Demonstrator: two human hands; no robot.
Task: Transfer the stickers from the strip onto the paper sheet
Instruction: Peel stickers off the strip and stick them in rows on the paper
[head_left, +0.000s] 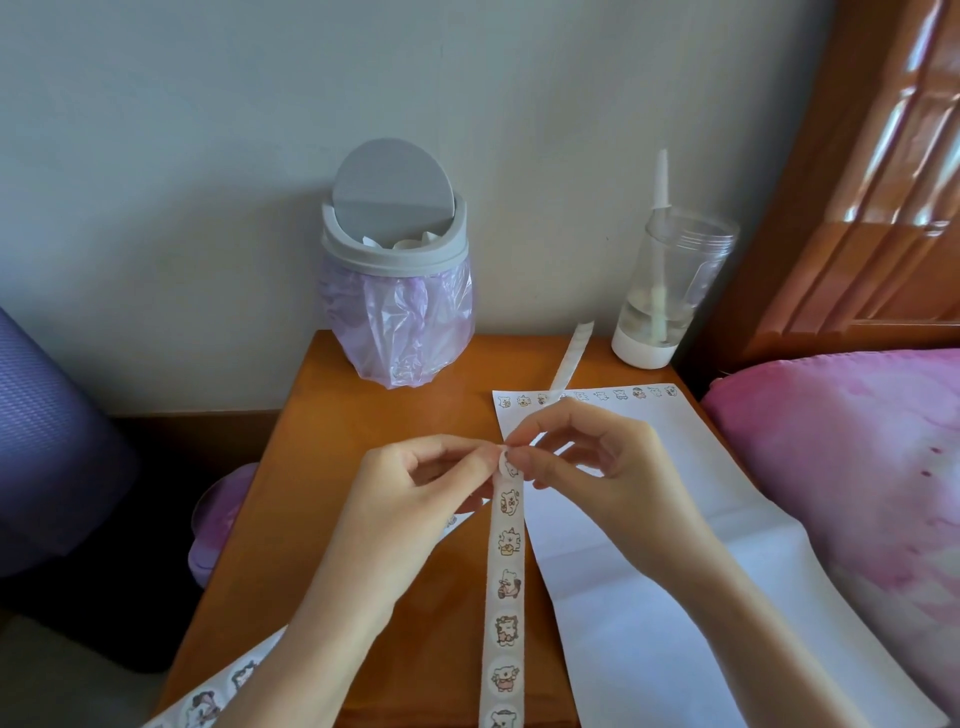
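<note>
White backing strip (506, 587) bearing round cartoon stickers is running along just left of the white paper sheet (649, 597), its upper end lifted between both hands. The left hand (415, 483) is pinching the strip's top between thumb and forefinger, left of the sheet. The right hand (597, 457), hovering over the sheet's left part, is pinching the upper edge of the topmost round sticker (510, 464). A row of small stickers (587, 396) is sitting along the sheet's far edge. Beyond the sheet's far-left corner a grey swing-lid bin with a lilac bag (397, 291) is standing; beyond its far edge, a clear plastic bottle (670, 291).
</note>
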